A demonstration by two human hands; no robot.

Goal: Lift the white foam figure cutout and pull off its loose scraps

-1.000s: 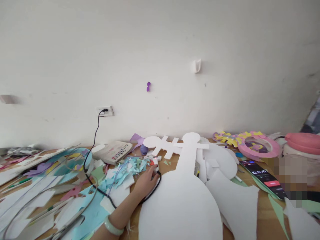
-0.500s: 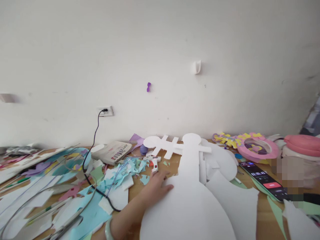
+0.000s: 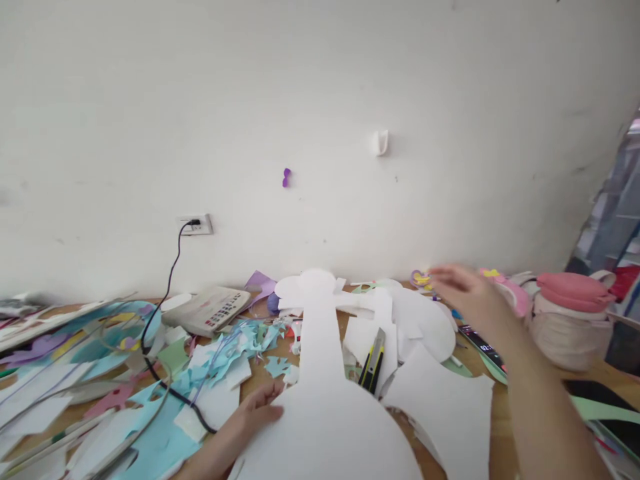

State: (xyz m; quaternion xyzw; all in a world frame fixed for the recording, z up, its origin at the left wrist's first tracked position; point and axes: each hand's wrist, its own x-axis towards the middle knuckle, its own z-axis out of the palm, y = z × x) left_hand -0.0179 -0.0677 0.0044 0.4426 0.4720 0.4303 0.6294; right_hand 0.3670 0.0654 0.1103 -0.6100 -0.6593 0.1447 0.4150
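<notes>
Currently, the left hand is closed on the left edge of a large white guitar-shaped cutout, thumb on its face, curled fingers seeming to go behind the edge. The cutout is front and centre over the bench, its narrow neck pointing toward the wall. Over the bench's right side hangs the right hand, blurred, fingers slightly bent and apart from the thumb, near a purple-and-yellow paper ornament. A utility knife lies on white scraps just right of the neck.
</notes>
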